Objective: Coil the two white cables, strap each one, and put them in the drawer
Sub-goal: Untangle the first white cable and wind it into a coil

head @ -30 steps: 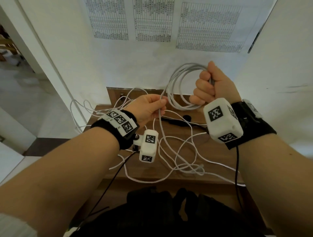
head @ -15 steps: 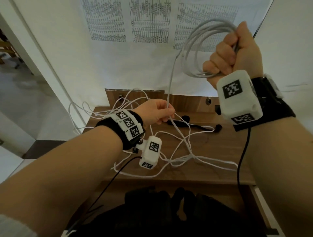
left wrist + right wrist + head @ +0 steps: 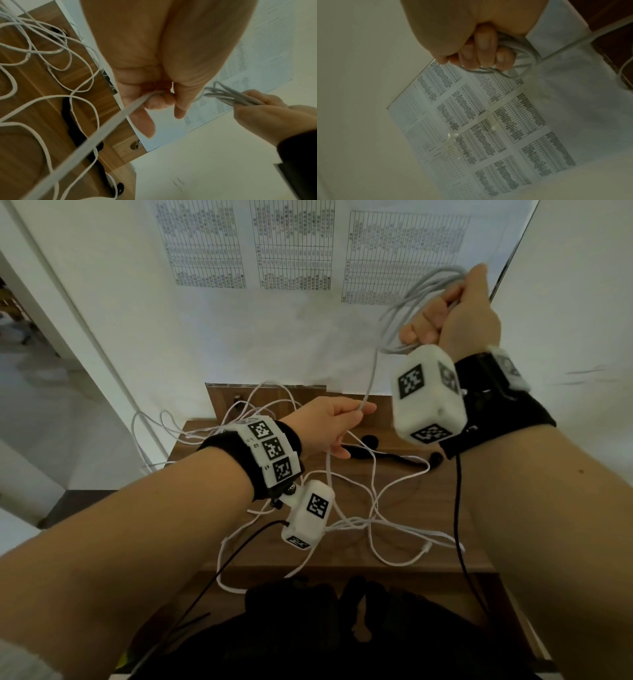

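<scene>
My right hand [image 3: 445,313] is raised in front of the wall and grips several coiled loops of a white cable [image 3: 404,313]; the right wrist view shows its fingers [image 3: 481,54] curled round the loops [image 3: 522,59]. From the coil a strand [image 3: 371,378] drops to my left hand [image 3: 329,426], which pinches it above the wooden table [image 3: 428,498]. The left wrist view shows that strand [image 3: 120,115] running out under the thumb. The rest of the white cables [image 3: 373,522] lies tangled on the tabletop. Two black straps [image 3: 383,455] lie at the back of the table.
Printed sheets [image 3: 294,244] hang on the white wall behind the table. The table's front edge [image 3: 342,568] is near me, with a dark bag or garment [image 3: 325,628] below it. Cable loops [image 3: 150,426] hang off the table's left side. A black wire [image 3: 457,525] dangles from my right wrist.
My right hand first rose high with the coil, then came down a little and turned to the right. The left hand stayed over the table, and the tangle on the tabletop loosened.
</scene>
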Motion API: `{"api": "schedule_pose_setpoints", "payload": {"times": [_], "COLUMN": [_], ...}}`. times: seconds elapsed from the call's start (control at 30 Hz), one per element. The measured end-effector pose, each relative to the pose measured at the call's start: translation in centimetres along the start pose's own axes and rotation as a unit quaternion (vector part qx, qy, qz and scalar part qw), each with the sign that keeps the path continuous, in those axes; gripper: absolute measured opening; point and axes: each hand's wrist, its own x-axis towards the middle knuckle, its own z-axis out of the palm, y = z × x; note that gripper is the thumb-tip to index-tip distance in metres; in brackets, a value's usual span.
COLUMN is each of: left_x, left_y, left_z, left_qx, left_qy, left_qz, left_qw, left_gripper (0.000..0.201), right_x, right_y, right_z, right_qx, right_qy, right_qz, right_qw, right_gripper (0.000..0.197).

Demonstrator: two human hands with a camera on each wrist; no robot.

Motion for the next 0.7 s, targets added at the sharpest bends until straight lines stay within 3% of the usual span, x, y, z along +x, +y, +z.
{"api": "schedule_pose_setpoints", "payload": {"times": [0.13, 0.23, 0.4, 0.5, 0.63, 0.7], "left_x": [-0.3, -0.6, -0.2, 0.0, 0.0, 0.2], "left_y": [1.2, 1.8, 1.9, 1.8, 1.8, 1.8], "left_z": [0.5, 0.6, -0.1, -0.9, -1.0, -1.1], "left_qx": [0.070, 0.078, 0.048, 0.073, 0.066, 0.063], "left_qy": [-0.034, -0.061, -0.064, -0.061, -0.099, -0.106], "left_qz": [0.025, 0.027, 0.040, 0.050, 0.059, 0.060], "left_qw": [0.997, 0.995, 0.996, 0.994, 0.991, 0.991], "left_gripper": [0.022, 0.017, 0.024, 0.017, 0.017, 0.006], "right_x": [-0.7, -0.9, -0.5, -0.5, -0.7, -0.6], "right_y": [1.6, 3.0, 5.1, 5.6, 5.7, 5.9], "right_z": [0.3, -0.1, -1.4, -1.9, -1.9, -1.8], "right_qx": [-0.078, -0.200, -0.448, -0.529, -0.627, -0.664], "right_qy": [0.021, -0.008, -0.106, -0.151, -0.214, -0.232], "right_qz": [-0.029, -0.065, -0.122, -0.099, -0.122, -0.128], "right_qw": [0.996, 0.978, 0.880, 0.829, 0.739, 0.700], "right_gripper": [0.049, 0.045, 0.035, 0.028, 0.031, 0.028]}}
